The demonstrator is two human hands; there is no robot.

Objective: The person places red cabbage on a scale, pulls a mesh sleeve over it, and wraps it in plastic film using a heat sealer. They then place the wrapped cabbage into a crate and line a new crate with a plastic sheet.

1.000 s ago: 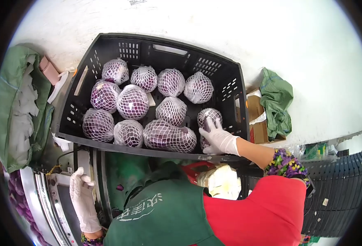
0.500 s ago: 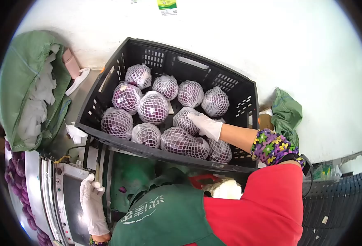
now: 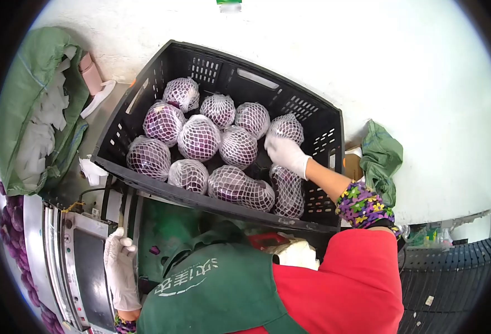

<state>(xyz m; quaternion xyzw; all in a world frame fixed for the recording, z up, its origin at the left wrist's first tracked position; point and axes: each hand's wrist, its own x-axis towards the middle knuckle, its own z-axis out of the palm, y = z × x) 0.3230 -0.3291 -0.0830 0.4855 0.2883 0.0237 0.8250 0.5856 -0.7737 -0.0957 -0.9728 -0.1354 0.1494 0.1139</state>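
Note:
A black crate (image 3: 340, 167) holds several purple vegetables in white foam nets. My right hand (image 3: 288, 156), in a white glove, reaches in from the right. Its fingers touch or nearly touch a round netted one (image 3: 286, 129) at the right; whether they grip it is hidden. Just below that hand lies an elongated netted one (image 3: 287, 192), with a bent netted one (image 3: 241, 188) to its left. My left hand (image 3: 121, 270), gloved too, is at the lower left beside a metal machine (image 3: 94, 273), its fingers curled together with nothing visible in them.
A green sack (image 3: 25, 106) with white nets stands at the left, near a pink bottle (image 3: 90, 75). Another green sack (image 3: 381, 158) is right of the crate. Loose purple vegetables (image 3: 16, 245) lie at the far left. Black slats (image 3: 451, 278) fill the lower right.
My right hand has left the round netted one near the middle and moved right and up to the one at the right. The view has shifted slightly. My left hand remains beside the machine.

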